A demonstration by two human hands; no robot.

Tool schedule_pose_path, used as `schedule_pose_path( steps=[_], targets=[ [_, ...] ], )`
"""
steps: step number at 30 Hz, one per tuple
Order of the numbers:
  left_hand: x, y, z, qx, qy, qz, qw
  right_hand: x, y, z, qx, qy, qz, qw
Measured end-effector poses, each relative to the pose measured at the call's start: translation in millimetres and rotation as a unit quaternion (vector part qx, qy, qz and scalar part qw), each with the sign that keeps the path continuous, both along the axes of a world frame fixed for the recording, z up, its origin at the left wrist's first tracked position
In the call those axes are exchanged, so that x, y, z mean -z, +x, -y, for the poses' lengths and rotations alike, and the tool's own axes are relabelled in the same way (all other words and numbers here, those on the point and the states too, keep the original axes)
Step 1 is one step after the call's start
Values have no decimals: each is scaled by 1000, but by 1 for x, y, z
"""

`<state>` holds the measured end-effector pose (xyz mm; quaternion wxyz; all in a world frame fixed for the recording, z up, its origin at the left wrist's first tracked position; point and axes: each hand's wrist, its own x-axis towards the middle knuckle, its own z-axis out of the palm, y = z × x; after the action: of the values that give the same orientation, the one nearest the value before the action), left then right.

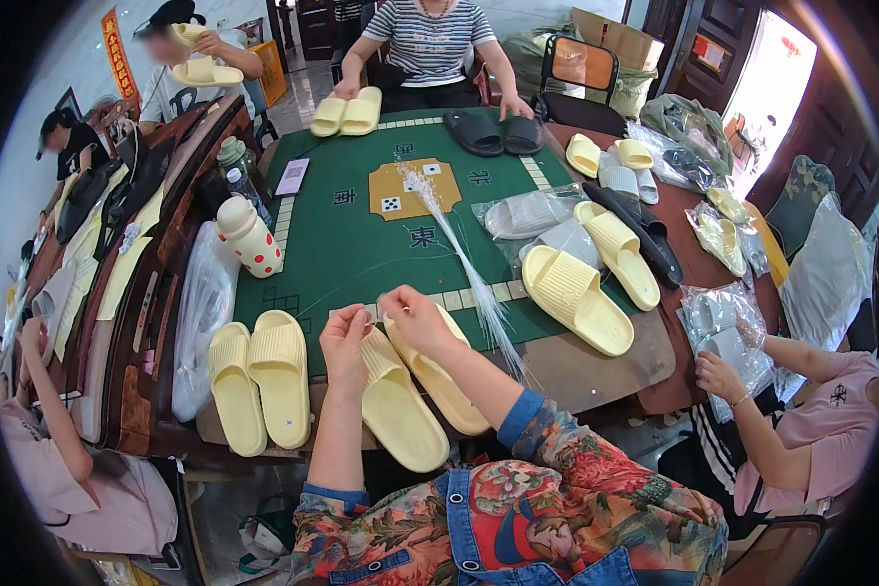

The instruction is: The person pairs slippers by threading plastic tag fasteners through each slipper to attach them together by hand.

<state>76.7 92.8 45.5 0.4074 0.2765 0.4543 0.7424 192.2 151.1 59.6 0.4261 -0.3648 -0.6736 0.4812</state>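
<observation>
My left hand and my right hand are close together above a pair of pale yellow slippers at the table's near edge. The fingertips of both are pinched. What they hold is too thin or hidden to make out. Under my right hand lies the second slipper of this pair, partly covered. Beyond my hands, a bundle of thin clear plastic strands stretches across the green mat. Left of my left hand rests another yellow pair, side by side.
More yellow slippers and bagged grey slippers lie to the right. A dotted bottle and a phone stand at left. Across the table, a person touches yellow slippers and black slippers. Co-workers sit on both sides.
</observation>
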Motion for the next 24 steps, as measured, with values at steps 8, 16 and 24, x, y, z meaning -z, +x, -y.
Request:
schedule_pose_path(
  steps=[8,16,24],
  targets=[
    [-3,12,-2,40,-12,-195,980,-23,-9,-7,-18,186,186,965],
    [2,5,1,4,-13,-100,995,-21,10,-26,-80,58,202,974],
    [-5,20,5,-49,27,-450,891,-14,5,-12,-36,305,449,839]
  ],
)
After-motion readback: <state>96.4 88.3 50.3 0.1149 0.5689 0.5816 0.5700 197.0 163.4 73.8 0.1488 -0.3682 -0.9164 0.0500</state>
